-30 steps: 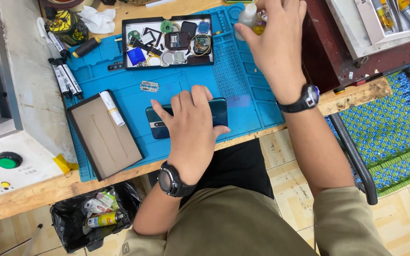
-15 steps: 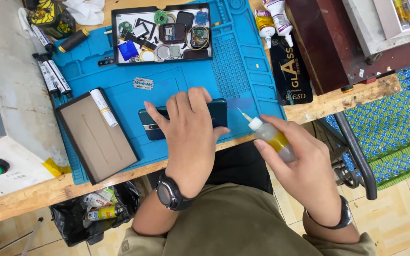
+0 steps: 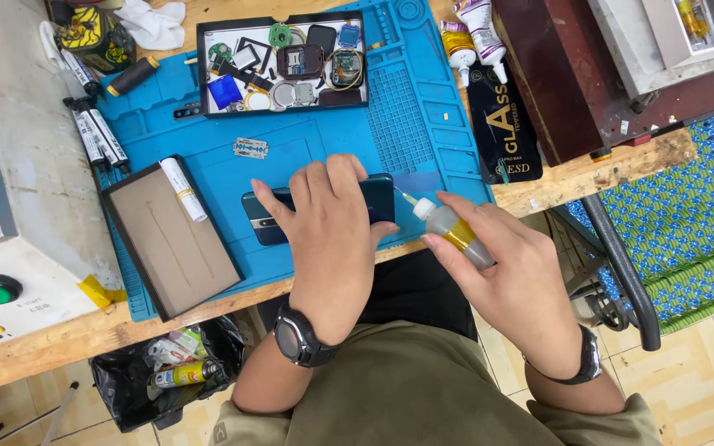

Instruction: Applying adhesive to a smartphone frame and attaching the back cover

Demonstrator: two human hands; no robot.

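Left hand [image 3: 332, 231]: lies flat, palm down, fingers spread, pressing on the dark teal phone [image 3: 316, 216]; it clamps nothing, only holds the phone against the mat.
Right hand [image 3: 510, 277]: closed around a small squeeze bottle [image 3: 452, 231], thumb and fingers wrapped on its body.
Squeeze bottle: clear with yellowish liquid, white cap and a thin needle tip pointing toward 10 o'clock, the tip just beside the phone's right end.
Phone: lies lengthwise on the blue work mat [image 3: 390, 132], near the table's front edge, mostly covered by the left hand; its left end sticks out at 9 o'clock of the hand.
Work mat: covers the middle of the wooden table [image 3: 613, 161].
Parts tray [image 3: 283, 62]: black, rectangular, at 12 o'clock of the left hand, well apart, holding small electronic parts.
Razor blade [image 3: 251, 148]: flat on the mat between tray and phone.
Brown board [image 3: 171, 235]: dark-framed, at 9 o'clock of the phone, with a white tube [image 3: 183, 188] lying on its upper corner.
Black pens [image 3: 97, 136]: grouped at 10 o'clock on the mat's left edge.
Glue tubes [image 3: 473, 33]: two, at 1 o'clock, above a black flat packet [image 3: 502, 124].
Wrists: each wears a dark watch.
Bin bag [image 3: 142, 372]: black, under the table at 7 o'clock, with rubbish inside.
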